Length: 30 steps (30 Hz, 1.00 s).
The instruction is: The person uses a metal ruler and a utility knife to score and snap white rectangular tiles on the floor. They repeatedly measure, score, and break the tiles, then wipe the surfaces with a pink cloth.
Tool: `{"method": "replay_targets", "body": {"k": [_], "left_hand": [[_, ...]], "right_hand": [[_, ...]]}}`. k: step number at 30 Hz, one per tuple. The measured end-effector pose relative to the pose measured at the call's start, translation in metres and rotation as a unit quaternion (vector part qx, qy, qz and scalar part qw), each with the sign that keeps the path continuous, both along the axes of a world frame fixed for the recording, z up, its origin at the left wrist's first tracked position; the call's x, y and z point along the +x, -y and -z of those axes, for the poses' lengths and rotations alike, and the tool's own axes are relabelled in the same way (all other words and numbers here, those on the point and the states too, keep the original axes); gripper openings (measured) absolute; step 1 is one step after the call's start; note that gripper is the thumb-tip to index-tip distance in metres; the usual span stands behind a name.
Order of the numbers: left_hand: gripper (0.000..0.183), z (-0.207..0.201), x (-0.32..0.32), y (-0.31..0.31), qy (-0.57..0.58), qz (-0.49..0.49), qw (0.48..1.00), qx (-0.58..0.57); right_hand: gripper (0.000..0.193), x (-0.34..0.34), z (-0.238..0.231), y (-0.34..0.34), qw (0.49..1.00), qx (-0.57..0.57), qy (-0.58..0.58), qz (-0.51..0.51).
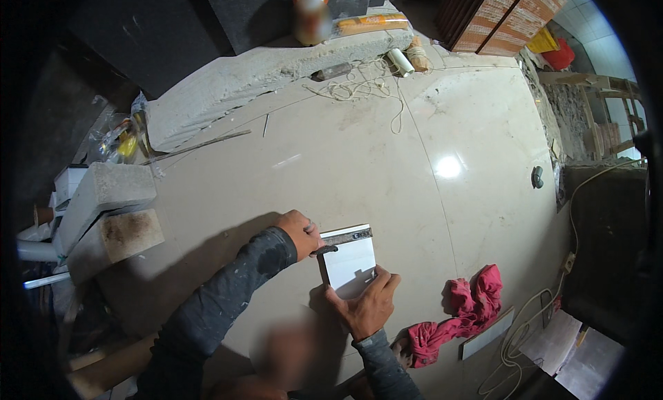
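Note:
A small white rectangular tile piece point(351, 265) is tilted or lies low over the floor in front of me. Across its far end lies a metal-bladed square point(349, 237), its dark stock against the piece's left edge. My left hand point(301, 234) is closed on the stock end of the square, fingers bunched. My right hand point(369, 303) grips the near end of the tile piece, thumb on its left side and fingers along its right edge. The fingertips of the left hand are partly hidden.
A pink cloth point(459, 324) lies at the right. Concrete blocks point(114, 210) stand at the left. Along the back are a long pale slab point(228, 89), tangled string point(352, 89) and a yellow-lidded jar point(311, 16). A cable point(511, 345) coils at the lower right.

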<state>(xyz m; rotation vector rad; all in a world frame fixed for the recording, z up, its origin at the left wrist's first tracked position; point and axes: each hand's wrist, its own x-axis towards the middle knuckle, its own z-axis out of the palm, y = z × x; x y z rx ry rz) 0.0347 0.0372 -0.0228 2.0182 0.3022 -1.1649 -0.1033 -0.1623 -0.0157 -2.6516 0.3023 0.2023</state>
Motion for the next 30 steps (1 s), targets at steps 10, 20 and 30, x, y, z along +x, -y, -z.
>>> {"method": "replay_targets", "body": {"k": [10,20,30], "left_hand": [[0.017,-0.0024,0.0022,-0.0017,-0.011,0.004,1.000,0.003],[0.017,-0.0023,0.0034,0.0038,-0.005,0.008,0.999,0.054],[0.020,0.0038,0.0043,0.0066,-0.006,0.014,0.997,0.077]], "right_hand": [[0.106,0.0001,0.0018,-0.0003,1.000,-0.014,-0.004,-0.001],[0.103,0.0011,0.0008,-0.0005,1.000,-0.011,-0.007,0.000],[0.103,0.0011,0.0022,0.0001,1.000,-0.017,-0.001,-0.003]]}}
